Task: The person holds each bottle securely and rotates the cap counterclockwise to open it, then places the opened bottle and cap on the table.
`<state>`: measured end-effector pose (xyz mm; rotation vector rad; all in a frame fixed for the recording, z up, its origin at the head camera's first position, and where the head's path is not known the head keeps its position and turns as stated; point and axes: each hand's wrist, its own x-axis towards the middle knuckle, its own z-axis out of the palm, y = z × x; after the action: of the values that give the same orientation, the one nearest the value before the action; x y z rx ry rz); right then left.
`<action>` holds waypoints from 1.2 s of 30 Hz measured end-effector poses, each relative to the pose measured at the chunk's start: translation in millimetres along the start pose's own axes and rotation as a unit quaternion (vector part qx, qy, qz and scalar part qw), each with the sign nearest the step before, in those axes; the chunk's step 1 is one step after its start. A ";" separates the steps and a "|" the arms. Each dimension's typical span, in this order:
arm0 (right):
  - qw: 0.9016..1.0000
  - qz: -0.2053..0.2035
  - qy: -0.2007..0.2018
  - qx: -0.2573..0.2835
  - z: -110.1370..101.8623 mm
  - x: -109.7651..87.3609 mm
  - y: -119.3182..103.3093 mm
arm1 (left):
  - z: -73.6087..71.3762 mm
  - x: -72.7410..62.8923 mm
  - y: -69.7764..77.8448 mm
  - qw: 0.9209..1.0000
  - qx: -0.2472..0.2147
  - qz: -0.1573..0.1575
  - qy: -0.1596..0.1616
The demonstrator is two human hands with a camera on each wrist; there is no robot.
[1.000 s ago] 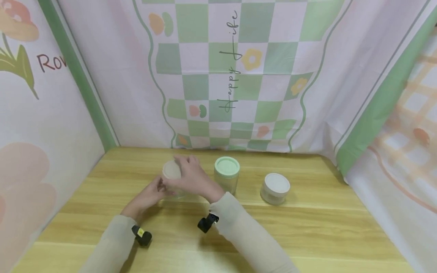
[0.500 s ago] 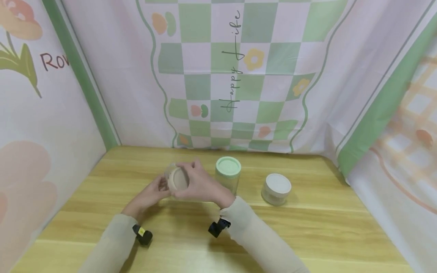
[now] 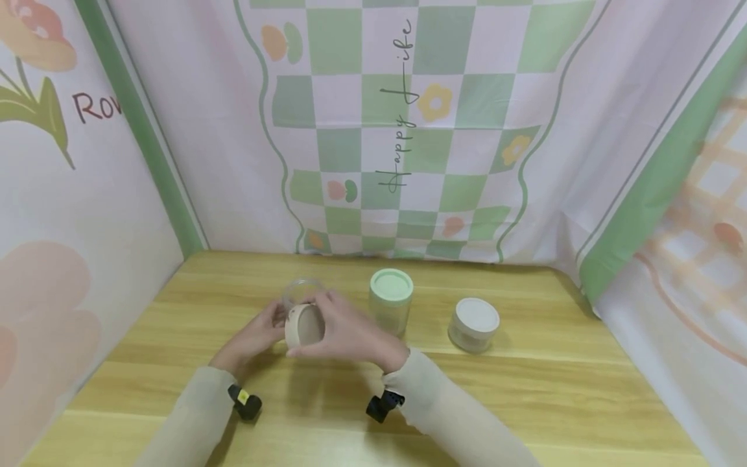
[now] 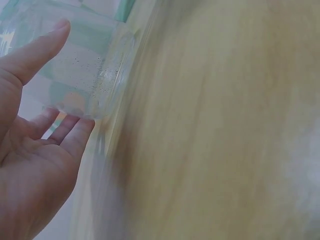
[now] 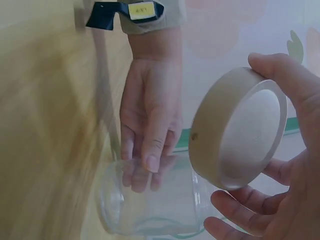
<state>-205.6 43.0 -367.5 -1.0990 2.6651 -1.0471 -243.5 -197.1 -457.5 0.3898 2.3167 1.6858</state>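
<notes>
My left hand (image 3: 257, 336) holds a clear jar (image 5: 165, 210) near the left of the table, thumb on one side and fingers on the other. Small droplets or specks mark its wall in the left wrist view. A round beige lid (image 5: 250, 140) is pinched by its rim in my right hand (image 3: 356, 332), tilted on edge. The lid is off the jar and stands in front of its mouth in the head view, hiding part of the jar. To the right of my right hand stands a taller jar with a green lid (image 3: 391, 286).
A short clear jar with a white lid (image 3: 476, 315) stands farther right on the wooden table (image 3: 525, 402). Behind the table hangs a checked curtain (image 3: 385, 149). Other printed curtains close off both sides.
The beige lid has come off the clear jar in my right hand, tipping and moving slightly right and toward the viewer. My left hand stays on the jar, whose open rim now shows.
</notes>
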 end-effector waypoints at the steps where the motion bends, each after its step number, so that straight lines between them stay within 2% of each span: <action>1: 1.000 -0.002 -0.006 0.002 0.8 -0.7 0.1 | 0.1 0.0 0.0 1.000 0.001 -0.001 0.001; 6: 0.999 -0.009 -0.031 0.017 8.7 -3.7 3.7 | 0.1 -1.6 2.0 1.000 0.004 0.004 0.000; 10: 0.998 -0.024 -0.046 0.026 19.8 -4.7 8.8 | -0.2 -3.2 3.7 1.000 0.009 -0.012 0.004; 14: 0.998 -0.019 -0.066 0.008 29.3 -6.8 10.9 | 0.3 -3.0 4.6 0.999 0.014 -0.028 0.008; 21: 0.996 -0.001 -0.085 -0.014 42.4 -7.8 15.6 | 0.7 -1.8 4.6 0.999 0.026 -0.019 0.011; 26: 0.995 -0.028 -0.096 0.003 48.6 -8.8 17.0 | 1.3 -1.4 4.9 0.999 0.026 -0.016 0.016; 30: 0.992 -0.040 -0.114 0.022 52.1 -10.3 17.9 | 2.3 -1.5 5.0 0.999 0.025 -0.032 0.022; 33: 0.991 -0.047 -0.122 0.021 53.9 -11.2 19.6 | 3.2 -1.3 5.3 0.999 0.020 -0.039 0.022; 36: 0.990 -0.065 -0.128 0.000 56.5 -11.2 22.3 | 3.5 -0.8 4.6 0.999 0.016 -0.033 0.018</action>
<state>-193.2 29.7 -426.4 -1.3248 2.4208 -0.8573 -241.2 -192.9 -454.1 0.2884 2.3564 1.6401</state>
